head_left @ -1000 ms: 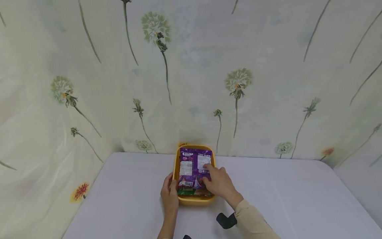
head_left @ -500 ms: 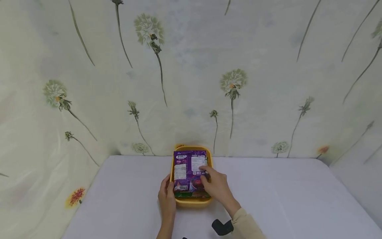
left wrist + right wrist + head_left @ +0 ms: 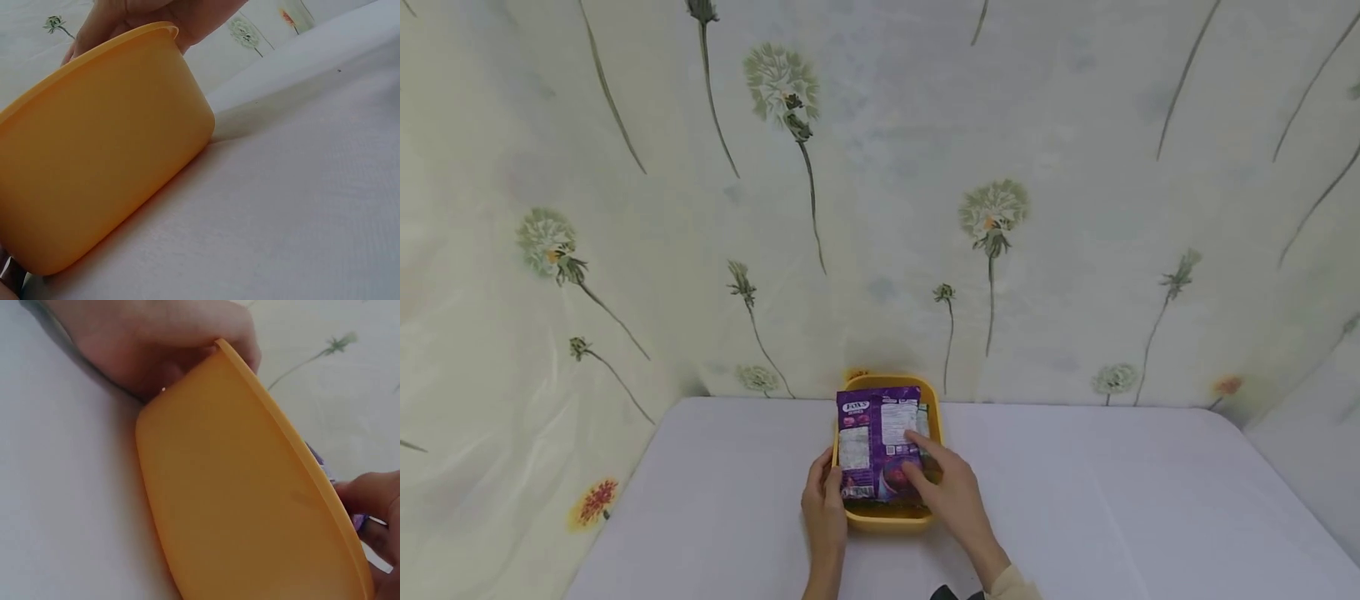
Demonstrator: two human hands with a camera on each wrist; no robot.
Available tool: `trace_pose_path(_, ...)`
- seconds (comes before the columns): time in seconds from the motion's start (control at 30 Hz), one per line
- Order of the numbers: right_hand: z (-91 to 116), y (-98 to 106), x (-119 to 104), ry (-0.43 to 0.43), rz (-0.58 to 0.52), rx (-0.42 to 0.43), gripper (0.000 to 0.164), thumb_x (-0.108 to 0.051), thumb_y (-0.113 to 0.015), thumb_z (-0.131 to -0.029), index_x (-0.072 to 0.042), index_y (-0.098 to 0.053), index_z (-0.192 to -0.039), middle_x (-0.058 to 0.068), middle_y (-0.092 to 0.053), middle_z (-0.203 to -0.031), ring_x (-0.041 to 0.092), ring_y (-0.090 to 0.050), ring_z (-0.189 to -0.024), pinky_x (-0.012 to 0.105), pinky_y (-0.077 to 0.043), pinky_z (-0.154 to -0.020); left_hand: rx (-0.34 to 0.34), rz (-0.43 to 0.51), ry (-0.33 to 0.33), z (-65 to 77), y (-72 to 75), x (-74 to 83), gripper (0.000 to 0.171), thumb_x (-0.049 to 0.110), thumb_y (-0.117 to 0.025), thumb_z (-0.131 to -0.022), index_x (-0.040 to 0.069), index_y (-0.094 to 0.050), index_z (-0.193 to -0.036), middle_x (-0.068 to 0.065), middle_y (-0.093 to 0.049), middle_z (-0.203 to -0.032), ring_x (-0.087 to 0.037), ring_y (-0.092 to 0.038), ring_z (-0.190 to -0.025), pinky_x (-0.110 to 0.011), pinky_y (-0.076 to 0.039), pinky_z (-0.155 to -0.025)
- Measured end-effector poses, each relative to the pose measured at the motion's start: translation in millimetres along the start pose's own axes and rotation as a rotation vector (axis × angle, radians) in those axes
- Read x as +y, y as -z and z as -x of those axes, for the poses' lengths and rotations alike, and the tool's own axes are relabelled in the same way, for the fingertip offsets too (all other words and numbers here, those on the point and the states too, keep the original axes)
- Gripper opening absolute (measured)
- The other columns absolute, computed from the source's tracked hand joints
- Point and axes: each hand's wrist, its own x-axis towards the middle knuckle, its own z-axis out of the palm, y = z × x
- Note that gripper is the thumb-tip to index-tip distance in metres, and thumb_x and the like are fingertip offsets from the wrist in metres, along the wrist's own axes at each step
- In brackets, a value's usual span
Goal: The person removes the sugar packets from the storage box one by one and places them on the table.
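The left grip is clamped on the near left part of the tub, thumb up at the rim and fingers bent against the outer wall. In the right wrist view it reaches from the rim well down the side.

The right grip is over the tub's right side, closed on the bag by its right edge. Forefinger and thumb are bent onto the bag with a gap between them, the forefinger nearer the back; the other fingers are mostly hidden. A scrap of purple shows between the fingers in the right wrist view.

The bag is purple and lies back side up over the tub, its far left corner at the left rim. A pale green pack peeks out along its right edge, inside the tub.

The tub, yellow, sits upright on the white bench, near the back edge. Behind hangs a cloth printed with dandelions. The right arm wears a cream sleeve.
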Motion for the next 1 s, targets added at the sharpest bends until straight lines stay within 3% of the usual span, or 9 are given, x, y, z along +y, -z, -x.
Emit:
trace_pose_path(0.13, 4, -2, 5, -0.027, -0.110, 0.022, 0.040, -0.024, -0.066, -0.087, -0.032, -0.060, -0.126, -0.004, -0.060, -0.131, 0.023, -0.058, -0.119, 0.044, -0.047, -0.100, -0.004, 0.005, 0.001, 2.4, -0.3, -0.6, 0.032, 0.014, -0.048, -0.096, 0.009, -0.057, -0.126, -0.010, -0.060, -0.128, -0.024, -0.057, -0.117, -0.012, -0.045, -0.089)
trace_pose_path(0.27, 7, 2, 9, -0.018, -0.157, 0.099, 0.035, -0.019, -0.064, -0.089, -0.033, -0.063, -0.121, -0.010, -0.063, -0.125, 0.016, -0.057, -0.119, 0.040, -0.047, -0.100, -0.020, 0.007, 0.017, 3.7, -1.2, -1.8, 0.033, 0.015, -0.048, -0.096, 0.010, -0.056, -0.128, -0.010, -0.059, -0.130, -0.024, -0.056, -0.119, -0.013, -0.045, -0.092)
trace_pose_path(0.5, 2, 9, 9, 0.032, -0.250, 0.168, 0.029, -0.019, -0.063, -0.090, -0.030, -0.067, -0.117, -0.008, -0.067, -0.116, 0.009, -0.064, -0.098, 0.020, -0.054, -0.080, -0.003, -0.005, -0.005, -0.5, -0.4, -1.4, 0.033, 0.014, -0.048, -0.096, 0.009, -0.056, -0.128, -0.012, -0.060, -0.128, -0.025, -0.057, -0.115, -0.016, -0.047, -0.091)
trace_pose_path(0.77, 1, 12, 11, 0.000, -0.321, 0.165, 0.028, -0.026, -0.063, -0.089, -0.030, -0.067, -0.117, -0.008, -0.066, -0.117, 0.008, -0.062, -0.105, 0.019, -0.053, -0.082, -0.010, -0.023, 0.018, -0.8, 0.1, -0.7, 0.034, 0.015, -0.047, -0.096, 0.010, -0.055, -0.129, -0.010, -0.059, -0.130, -0.024, -0.056, -0.117, -0.016, -0.047, -0.091)
trace_pose_path(1.0, 1, 16, 17, 0.005, -0.370, 0.196, 0.027, -0.022, -0.065, -0.088, -0.026, -0.069, -0.115, -0.004, -0.069, -0.114, 0.008, -0.065, -0.096, 0.017, -0.053, -0.080, -0.010, -0.043, 0.022, 0.9, -0.2, 0.9, 0.034, 0.014, -0.048, -0.095, 0.011, -0.056, -0.128, -0.009, -0.059, -0.130, -0.023, -0.057, -0.117, -0.015, -0.047, -0.090)
